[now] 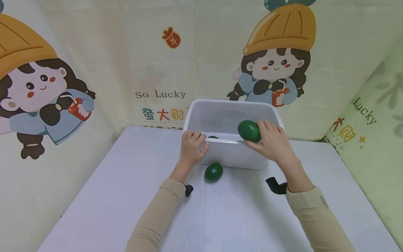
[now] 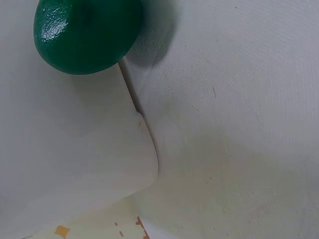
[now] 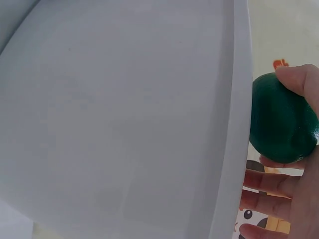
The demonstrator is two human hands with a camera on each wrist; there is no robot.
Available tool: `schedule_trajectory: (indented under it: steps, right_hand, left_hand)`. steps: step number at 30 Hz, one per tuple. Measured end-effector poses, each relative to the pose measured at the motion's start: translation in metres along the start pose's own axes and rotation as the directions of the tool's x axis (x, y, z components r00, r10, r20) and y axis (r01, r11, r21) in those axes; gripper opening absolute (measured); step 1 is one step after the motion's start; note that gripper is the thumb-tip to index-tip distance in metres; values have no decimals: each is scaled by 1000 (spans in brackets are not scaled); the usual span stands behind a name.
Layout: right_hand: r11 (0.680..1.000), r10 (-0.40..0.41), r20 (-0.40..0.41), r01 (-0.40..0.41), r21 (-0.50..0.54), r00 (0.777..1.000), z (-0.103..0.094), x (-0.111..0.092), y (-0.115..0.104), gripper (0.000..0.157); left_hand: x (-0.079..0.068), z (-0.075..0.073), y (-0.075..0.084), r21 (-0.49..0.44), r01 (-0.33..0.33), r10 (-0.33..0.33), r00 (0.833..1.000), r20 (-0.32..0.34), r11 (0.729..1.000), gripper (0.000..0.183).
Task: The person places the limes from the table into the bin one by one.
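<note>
A white plastic bin (image 1: pixel 234 154) stands on the table, its open top tilted toward me. My left hand (image 1: pixel 192 147) grips its front rim near the left corner, fingers curled over the edge. Above the rim on the right, my right hand (image 1: pixel 276 142) holds a glossy dark green egg-shaped object (image 1: pixel 248 131) between thumb and fingers. The right wrist view shows this green object (image 3: pixel 279 119) just beyond the bin wall. A similar green object (image 1: pixel 214 172) lies on the table before the bin. Inside, only the top of another green object (image 1: pixel 213 137) shows.
The white-covered table (image 1: pixel 126 196) extends on both sides of the bin. A printed cloth backdrop (image 1: pixel 207 52) with cartoon figures rises behind and at the sides. Black straps or mounts (image 1: pixel 277 185) sit at both wrists.
</note>
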State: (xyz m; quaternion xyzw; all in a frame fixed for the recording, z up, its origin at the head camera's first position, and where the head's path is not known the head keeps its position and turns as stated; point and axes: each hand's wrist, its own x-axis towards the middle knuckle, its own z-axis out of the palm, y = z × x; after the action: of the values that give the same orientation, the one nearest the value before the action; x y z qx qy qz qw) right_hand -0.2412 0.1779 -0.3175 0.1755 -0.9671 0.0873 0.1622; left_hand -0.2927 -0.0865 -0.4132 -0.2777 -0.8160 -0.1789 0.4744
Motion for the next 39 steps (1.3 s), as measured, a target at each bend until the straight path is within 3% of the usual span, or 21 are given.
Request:
schedule_trajectory:
  steps: [8, 39]
  right_hand:
    - [997, 67, 68, -69, 23, 995, 3, 11, 2, 70]
    - [983, 162, 151, -173, 63, 975, 16, 22, 16, 78]
  left_hand:
    - [-1, 1, 0, -4, 4, -4, 1000, 3, 1000, 28]
    - [-2, 1, 0, 20, 4, -4, 1000, 19, 1000, 30]
